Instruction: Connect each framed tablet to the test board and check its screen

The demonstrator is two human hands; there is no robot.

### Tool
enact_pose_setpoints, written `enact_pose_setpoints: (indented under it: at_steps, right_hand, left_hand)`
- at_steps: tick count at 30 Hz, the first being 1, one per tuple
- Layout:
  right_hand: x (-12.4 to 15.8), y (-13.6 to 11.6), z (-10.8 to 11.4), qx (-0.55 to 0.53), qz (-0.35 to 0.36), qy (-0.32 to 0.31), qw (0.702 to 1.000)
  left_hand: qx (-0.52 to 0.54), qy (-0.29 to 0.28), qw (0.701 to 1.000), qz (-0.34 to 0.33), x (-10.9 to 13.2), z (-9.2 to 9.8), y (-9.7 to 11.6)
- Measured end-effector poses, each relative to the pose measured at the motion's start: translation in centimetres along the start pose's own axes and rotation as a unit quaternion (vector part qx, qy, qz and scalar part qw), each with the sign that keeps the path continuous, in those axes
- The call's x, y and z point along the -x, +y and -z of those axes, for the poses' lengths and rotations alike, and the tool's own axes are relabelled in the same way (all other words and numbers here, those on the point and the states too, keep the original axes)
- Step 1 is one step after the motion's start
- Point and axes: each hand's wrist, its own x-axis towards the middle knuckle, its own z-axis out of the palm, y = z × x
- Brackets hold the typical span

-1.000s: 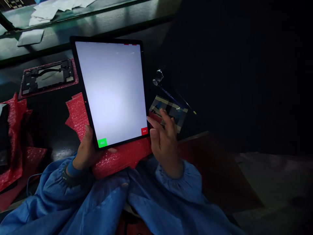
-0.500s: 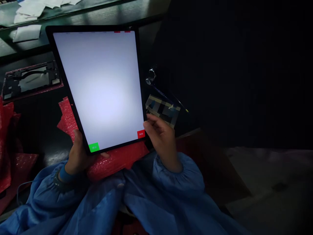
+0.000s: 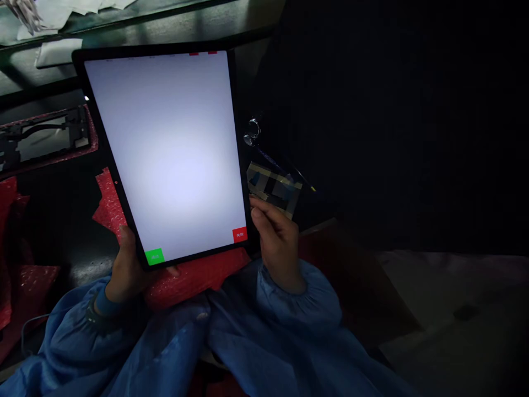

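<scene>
A lit tablet [image 3: 169, 160] is held up tilted, its screen white with a green box at the lower left corner and a red box at the lower right. My left hand [image 3: 126, 264] is closed around its lower left corner, thumb along the edge and fingers underneath. Beside the lower right edge, my right hand [image 3: 279, 242] is closed, thumb and index finger together. Its fingertips lie at the tablet's edge; whether they grip anything is hidden. Red bubble wrap [image 3: 202, 275] lies below the tablet.
A dark framed part [image 3: 49, 135] rests on pink wrap at the left, with more red bubble wrap [image 3: 35, 281] nearer me. Right of the tablet are a taped flat piece [image 3: 275, 187] and a thin pen-like tool [image 3: 303, 179]. White sheets [image 3: 60, 52] lie at the far left.
The tablet has shifted slightly left and down in view. My right thumb has come off the tablet's edge and sits a little to the right of it. My left hand keeps its grip.
</scene>
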Motion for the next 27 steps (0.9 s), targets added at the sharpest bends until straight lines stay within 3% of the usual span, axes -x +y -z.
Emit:
enact_pose_setpoints:
  at_steps: [3, 9, 17, 20, 24, 27]
  right_hand:
    - [0.0, 0.3, 0.1, -0.010, 0.001, -0.004, 1.000]
    - [0.1, 0.0, 0.5, 0.017, 0.016, -0.005, 1.000]
    - [0.4, -0.1, 0.0, 0.040, 0.024, -0.009, 0.999]
    - [0.3, -0.1, -0.3, 0.052, 0.027, -0.017, 0.998]
    - [0.3, 0.0, -0.4, 0.059, 0.031, -0.021, 0.998]
    - [0.3, 0.2, -0.3, 0.056, 0.030, -0.024, 0.998]
  left_hand:
    - [0.051, -0.014, 0.998, 0.013, 0.5, -0.6, 0.4]
    - [0.074, 0.021, 0.996, 0.055, 1.7, -1.7, 1.2]
    - [0.181, 0.006, 0.975, 0.127, 2.3, -1.3, 2.4]
    - [0.202, 0.027, 0.972, 0.114, 1.8, -0.7, 2.2]
    - [0.190, -0.038, 0.973, 0.127, 0.9, 0.3, 1.9]
    - [0.188, -0.033, 0.975, 0.114, 0.6, 0.3, 2.0]
